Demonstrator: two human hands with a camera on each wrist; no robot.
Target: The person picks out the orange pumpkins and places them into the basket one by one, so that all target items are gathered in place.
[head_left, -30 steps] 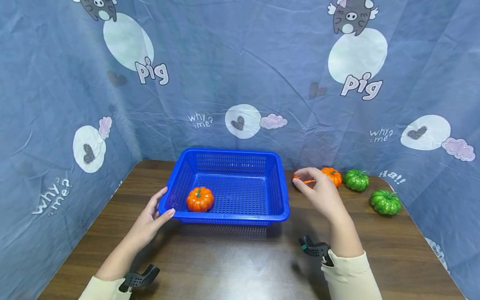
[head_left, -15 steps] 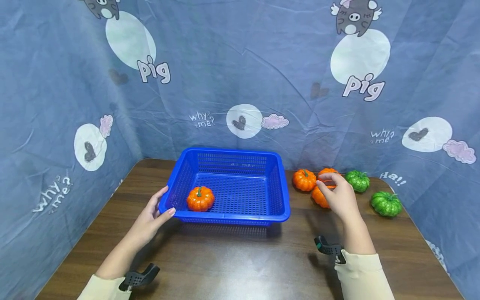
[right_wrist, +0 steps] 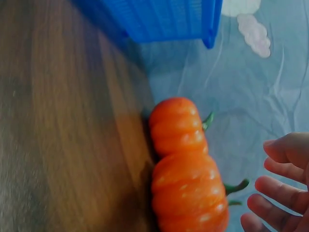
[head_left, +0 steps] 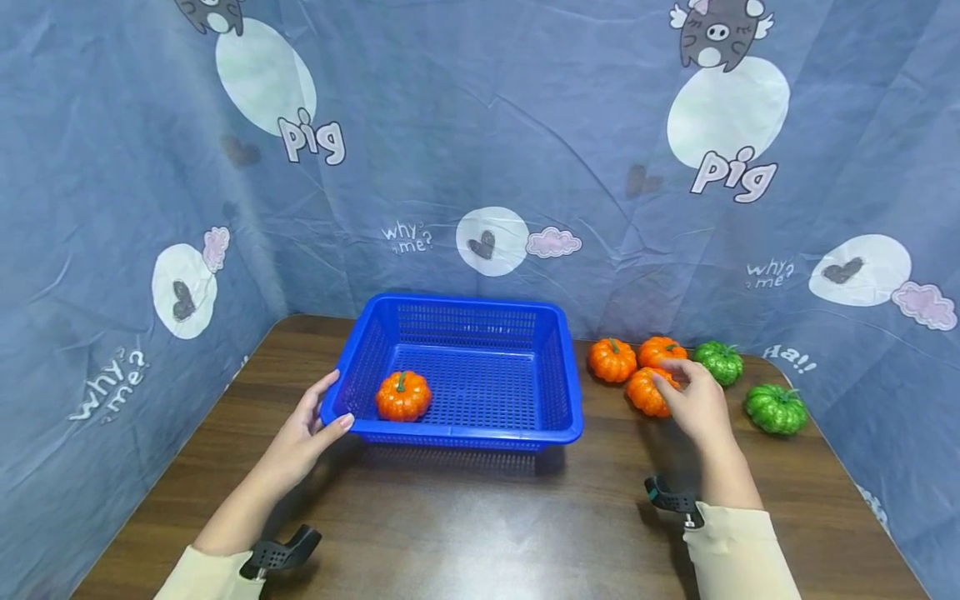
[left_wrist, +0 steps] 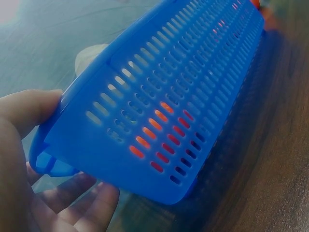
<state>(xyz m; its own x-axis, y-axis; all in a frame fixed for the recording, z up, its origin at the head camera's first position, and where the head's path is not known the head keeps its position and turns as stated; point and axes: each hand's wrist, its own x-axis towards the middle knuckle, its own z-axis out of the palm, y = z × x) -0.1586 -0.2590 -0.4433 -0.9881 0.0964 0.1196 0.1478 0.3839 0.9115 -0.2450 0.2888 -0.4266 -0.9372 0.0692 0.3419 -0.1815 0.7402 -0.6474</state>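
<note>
My left hand (head_left: pixel 302 439) grips the near left corner of a blue plastic basket (head_left: pixel 465 433); in the left wrist view the thumb lies on the rim and the fingers sit under its edge. Inside the basket, at the front left, rests a small orange pumpkin (head_left: pixel 403 396) with a green stem. My right hand (head_left: pixel 701 404) hovers at the right side of the front orange pumpkin (head_left: pixel 647 392), fingers spread and bent, holding nothing. Two more orange pumpkins, a left one (head_left: pixel 612 360) and a rear one (head_left: pixel 657 351), stand beside it. The right wrist view shows a gap between fingers (right_wrist: pixel 277 188) and pumpkins.
Two green pumpkins, one at the back (head_left: pixel 718 363) and one farther right (head_left: pixel 776 409), stand near the right edge of the wooden table (head_left: pixel 465 517). A blue printed cloth (head_left: pixel 480 150) hangs behind the table and along its sides.
My right hand has moved right and back toward me, from over the left orange pumpkin to the front one, uncovering the orange pumpkins. The left hand keeps its grip on the basket.
</note>
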